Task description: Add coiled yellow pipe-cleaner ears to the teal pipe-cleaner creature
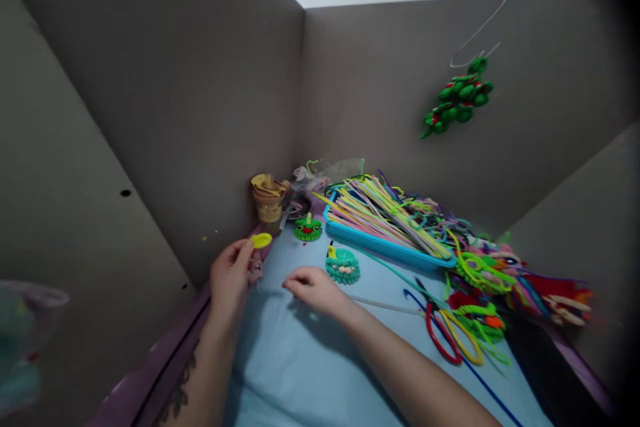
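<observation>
My left hand (231,268) pinches a small yellow oval piece (261,240) between thumb and fingertips, raised near the left partition. My right hand (311,285) is closed, fingers curled together over the blue cloth; whatever may be in it is hidden. Just right of it lies a round teal fuzzy pipe-cleaner face (343,267) with a yellow tip on top. A green pipe-cleaner face (307,228) with a red mouth sits farther back. Below the yellow piece, a small pink object (255,269) stands beside my left fingers, partly hidden.
A blue tray (390,248) holds many pipe cleaners (385,210). Red-and-yellow-handled scissors (445,330) lie at right, near colourful pipe-cleaner pieces (483,273). A brown cup (269,200) stands in the back left corner. Green pipe-cleaner work (459,99) hangs from a wire. Partitions enclose the surface.
</observation>
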Motion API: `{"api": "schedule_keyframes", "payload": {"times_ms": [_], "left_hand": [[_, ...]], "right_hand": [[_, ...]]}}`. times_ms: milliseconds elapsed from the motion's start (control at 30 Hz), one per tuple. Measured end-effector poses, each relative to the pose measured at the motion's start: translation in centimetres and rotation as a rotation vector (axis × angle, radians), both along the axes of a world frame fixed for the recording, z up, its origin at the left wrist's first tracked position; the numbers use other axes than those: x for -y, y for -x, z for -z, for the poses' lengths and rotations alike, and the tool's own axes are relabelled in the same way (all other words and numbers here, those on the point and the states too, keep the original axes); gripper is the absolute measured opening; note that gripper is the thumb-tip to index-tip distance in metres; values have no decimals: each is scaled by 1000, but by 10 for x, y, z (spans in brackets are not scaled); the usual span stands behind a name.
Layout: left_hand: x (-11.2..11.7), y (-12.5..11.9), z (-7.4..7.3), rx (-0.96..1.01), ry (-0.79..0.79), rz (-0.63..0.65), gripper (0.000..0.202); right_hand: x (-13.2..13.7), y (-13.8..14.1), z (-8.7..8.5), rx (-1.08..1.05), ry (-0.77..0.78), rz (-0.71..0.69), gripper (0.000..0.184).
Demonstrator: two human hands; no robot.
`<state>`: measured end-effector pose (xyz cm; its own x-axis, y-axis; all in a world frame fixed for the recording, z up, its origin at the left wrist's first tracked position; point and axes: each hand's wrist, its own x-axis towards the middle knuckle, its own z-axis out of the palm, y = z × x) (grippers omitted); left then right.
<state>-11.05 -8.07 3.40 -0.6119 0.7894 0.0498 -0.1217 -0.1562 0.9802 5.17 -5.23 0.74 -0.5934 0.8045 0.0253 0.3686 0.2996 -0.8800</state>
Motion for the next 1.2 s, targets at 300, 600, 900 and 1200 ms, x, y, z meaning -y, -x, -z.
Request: {"api": "schedule_keyframes", "payload": {"times_ms": [300,600,900,1200], "left_hand": [[35,44,-11,107,-100,-75,25],[54,49,-14,62,-84,-57,27],[53,41,-14,2,-90,-33,33],[55,51,14,-76,-6,-46,45]], "right_hand": [[15,135,12,483,-820,-156,30],[15,128,11,566,-964,-203,28],[28,73,-6,679,-1032,-353,19],[58,16,-9,587,-690,-225,17]]}}
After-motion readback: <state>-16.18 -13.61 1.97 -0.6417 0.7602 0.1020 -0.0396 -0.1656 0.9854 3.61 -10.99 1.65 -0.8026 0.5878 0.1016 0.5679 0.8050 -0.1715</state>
